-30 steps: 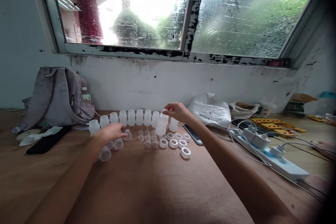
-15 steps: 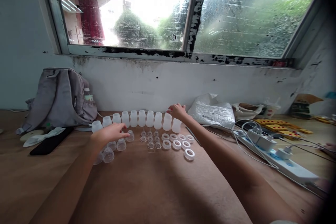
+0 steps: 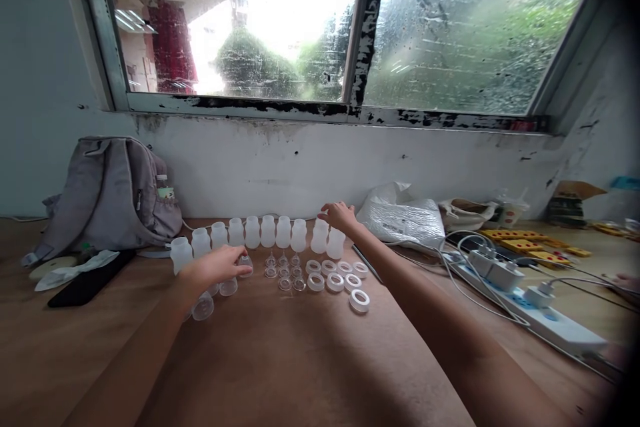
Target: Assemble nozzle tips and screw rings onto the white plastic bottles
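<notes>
A curved row of frosted white bottles stands upright along the back of the table. My right hand (image 3: 339,215) is closed on the top of a bottle (image 3: 320,237) near the row's right end; the last bottle (image 3: 335,244) is just beside it. My left hand (image 3: 220,266) reaches over a group of clear plastic cups, its fingers apart and curved. Its fingertips are over a clear cup (image 3: 245,267), partly hidden; whether they touch cannot be told. Another clear cup (image 3: 203,307) lies nearer me. Between the hands sit several clear nipples (image 3: 285,273) and white rings (image 3: 335,281).
A grey backpack (image 3: 107,193) leans on the wall at left, by a black phone-like slab (image 3: 90,283). At right are a silver padded bag (image 3: 403,217), a white power strip (image 3: 560,327) with plugs and cables, and yellow parts (image 3: 520,243).
My left hand has shifted slightly right over the clear cup. The bottle under my right hand stands slightly farther right of its left neighbour. The whole view has shifted a little.
</notes>
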Demonstrator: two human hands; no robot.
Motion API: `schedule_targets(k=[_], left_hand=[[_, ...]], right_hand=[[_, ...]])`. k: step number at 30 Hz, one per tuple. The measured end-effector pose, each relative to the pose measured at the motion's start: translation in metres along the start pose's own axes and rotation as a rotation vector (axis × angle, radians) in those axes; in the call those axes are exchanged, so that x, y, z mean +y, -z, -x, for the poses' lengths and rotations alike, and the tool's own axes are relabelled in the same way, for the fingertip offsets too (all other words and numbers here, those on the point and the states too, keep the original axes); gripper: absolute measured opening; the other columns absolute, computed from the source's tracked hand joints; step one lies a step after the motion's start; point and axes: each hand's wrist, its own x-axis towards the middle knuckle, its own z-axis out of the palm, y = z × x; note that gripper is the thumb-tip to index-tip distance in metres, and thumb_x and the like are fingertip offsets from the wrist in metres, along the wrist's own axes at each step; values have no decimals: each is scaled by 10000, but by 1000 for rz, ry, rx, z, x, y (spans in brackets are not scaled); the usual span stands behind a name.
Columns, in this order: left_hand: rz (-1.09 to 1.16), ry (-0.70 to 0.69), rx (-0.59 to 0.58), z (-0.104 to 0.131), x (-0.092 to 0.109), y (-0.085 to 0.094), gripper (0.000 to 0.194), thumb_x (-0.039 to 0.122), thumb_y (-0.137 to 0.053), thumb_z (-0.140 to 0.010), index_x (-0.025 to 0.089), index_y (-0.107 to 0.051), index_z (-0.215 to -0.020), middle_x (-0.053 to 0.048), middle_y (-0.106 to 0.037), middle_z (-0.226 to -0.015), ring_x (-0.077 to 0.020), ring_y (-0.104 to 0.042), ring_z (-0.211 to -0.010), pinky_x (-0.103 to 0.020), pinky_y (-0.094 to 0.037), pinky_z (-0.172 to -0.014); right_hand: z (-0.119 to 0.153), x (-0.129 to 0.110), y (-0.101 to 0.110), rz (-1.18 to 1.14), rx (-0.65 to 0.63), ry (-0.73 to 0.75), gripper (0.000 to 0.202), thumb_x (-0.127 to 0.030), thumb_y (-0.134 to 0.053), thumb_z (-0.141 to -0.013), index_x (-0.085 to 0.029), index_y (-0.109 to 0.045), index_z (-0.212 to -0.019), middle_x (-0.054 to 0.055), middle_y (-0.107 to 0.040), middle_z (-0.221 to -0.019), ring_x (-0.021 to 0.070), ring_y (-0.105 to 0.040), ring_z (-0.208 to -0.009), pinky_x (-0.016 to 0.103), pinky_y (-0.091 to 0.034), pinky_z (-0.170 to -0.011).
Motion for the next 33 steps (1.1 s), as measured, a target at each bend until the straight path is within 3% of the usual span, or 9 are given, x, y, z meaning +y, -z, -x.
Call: schedule_targets(k=[7,10,14,17,20,22,25,28,33], left_hand=[[78,-38,84,2,4,-2,388,481,-526,-697,192,-574,-952,-57,-583,-871,-183,-522,-725,-231,-365,-568],[64,-117,118,-5,4,-9,317,443,-510,-728,198,-586,-915,-48,-591,-831,-188,-533,-712,-245,-375,-577],[31,-306,204,-20,15,-37,241,378,-456,-788,203,-580,-900,-43,-599,-846,-191,-553,-748,-263,-400,-634],[-92,-389,264,-28,26,-69,220,317,-407,-823,181,-580,-821,-60,-579,-885,-193,-553,-789,-281,-411,-695],[-210,-443,248,-32,32,-95,218,305,-394,-831,175,-565,-790,-75,-554,-910,-205,-541,-820,-296,-419,-703],[-233,-435,282,-31,33,-107,205,344,-421,-819,182,-542,-853,-79,-531,-945,-221,-522,-869,-317,-416,-727],[-218,-410,333,-29,32,-117,249,386,-420,-818,188,-499,-947,-85,-503,-1010,-240,-480,-959,-353,-393,-790],[-172,-433,329,-27,30,-122,250,367,-378,-844,198,-477,-1000,-76,-501,-1050,-231,-456,-1006,-360,-370,-832],[-156,-509,357,-21,28,-123,249,309,-389,-846,212,-461,-1064,-69,-486,-1127,-221,-431,-1060,-367,-342,-881]], right_hand=[[0,2,-1,-23,-7,7,322,-418,-424,-804,-210,-567,-1005,75,-627,-905,252,-457,-972,383,-290,-763],[0,1,1,-32,-1,9,314,-407,-445,-792,-203,-564,-998,69,-632,-875,249,-479,-936,379,-299,-753],[9,-7,11,-39,87,36,315,-379,-402,-821,-178,-545,-1018,102,-609,-948,268,-459,-971,385,-294,-767],[37,-20,12,-51,177,123,298,-291,-302,-871,-172,-519,-1038,105,-565,-1045,240,-431,-1010,354,-282,-805],[81,-31,-7,-66,151,276,218,-247,-362,-851,-189,-571,-880,61,-597,-926,190,-486,-888,294,-310,-777],[113,-34,-27,-43,145,416,222,-236,-367,-849,-175,-578,-814,76,-592,-840,208,-487,-834,319,-318,-751],[148,-32,-56,-43,159,440,198,-256,-392,-838,-178,-573,-827,91,-565,-848,225,-471,-836,343,-321,-749],[161,-28,-71,-71,174,394,183,-283,-415,-827,-184,-568,-832,98,-538,-876,230,-457,-858,346,-335,-750],[163,-27,-72,-189,260,402,170,-259,-417,-825,-192,-569,-863,89,-499,-885,207,-473,-807,344,-380,-732]])
